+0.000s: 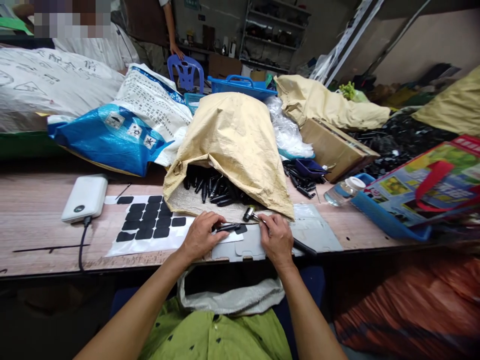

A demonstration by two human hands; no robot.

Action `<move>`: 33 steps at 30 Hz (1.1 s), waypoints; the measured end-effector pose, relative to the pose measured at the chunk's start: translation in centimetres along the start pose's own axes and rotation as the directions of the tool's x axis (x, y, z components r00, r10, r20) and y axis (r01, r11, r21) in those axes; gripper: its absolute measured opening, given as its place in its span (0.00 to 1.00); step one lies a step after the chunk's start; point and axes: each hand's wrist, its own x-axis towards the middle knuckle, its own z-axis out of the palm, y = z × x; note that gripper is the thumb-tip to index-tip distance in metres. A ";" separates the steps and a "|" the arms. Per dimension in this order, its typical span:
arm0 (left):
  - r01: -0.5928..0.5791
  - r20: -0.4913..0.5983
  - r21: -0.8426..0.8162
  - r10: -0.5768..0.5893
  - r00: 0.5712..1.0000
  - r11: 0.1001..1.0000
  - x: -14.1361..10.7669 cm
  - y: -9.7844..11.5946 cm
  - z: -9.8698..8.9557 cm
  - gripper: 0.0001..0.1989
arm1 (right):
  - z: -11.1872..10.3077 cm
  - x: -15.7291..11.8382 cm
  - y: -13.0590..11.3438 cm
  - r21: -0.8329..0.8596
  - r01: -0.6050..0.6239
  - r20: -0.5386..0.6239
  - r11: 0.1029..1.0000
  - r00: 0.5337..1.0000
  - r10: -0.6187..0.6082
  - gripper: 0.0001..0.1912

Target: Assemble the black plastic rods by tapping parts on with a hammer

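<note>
My left hand (pixel 202 236) pinches a slim black pen-like piece (pixel 229 228) low over the work surface. In my right hand (pixel 277 241) is a small hammer (pixel 249 215), gripped around its shaft. Its metal head points left and its black handle end sticks out to the right under the palm. Just beyond both hands, a tan woven sack (pixel 236 135) lies with its mouth facing me, and several similar black pieces (pixel 219 190) spill inside the opening. A grey flat board (pixel 318 235) lies under my hands. Beside my left hand is a white sheet with black rounded-square stickers (pixel 150 215).
On the left are a white power bank (pixel 85 197) with a cable and a blue-white sack (pixel 123 125). At right stand a clear jar (pixel 343 192), a blue tray (pixel 393 220) with a colourful bag, and loose black parts (pixel 300 180). Another person's hand (pixel 176 51) rests on a blue chair.
</note>
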 end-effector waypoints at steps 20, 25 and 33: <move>0.091 0.032 -0.030 -0.091 0.995 0.995 0.6 0.0 -0.1 0.06 | -4.4 0.2 -7.4 0.420 0.080 0.131 0.904 0.980 -0.148 0.17; 0.101 0.027 -0.013 -0.101 0.995 0.995 0.7 0.3 -0.2 0.06 | -4.2 0.0 -7.3 0.233 0.151 0.234 0.961 0.950 -0.206 0.19; 0.100 0.004 -0.046 -0.100 0.995 0.994 0.5 0.3 0.0 0.08 | -4.6 0.1 -6.2 0.261 0.063 0.205 0.963 0.971 -0.119 0.18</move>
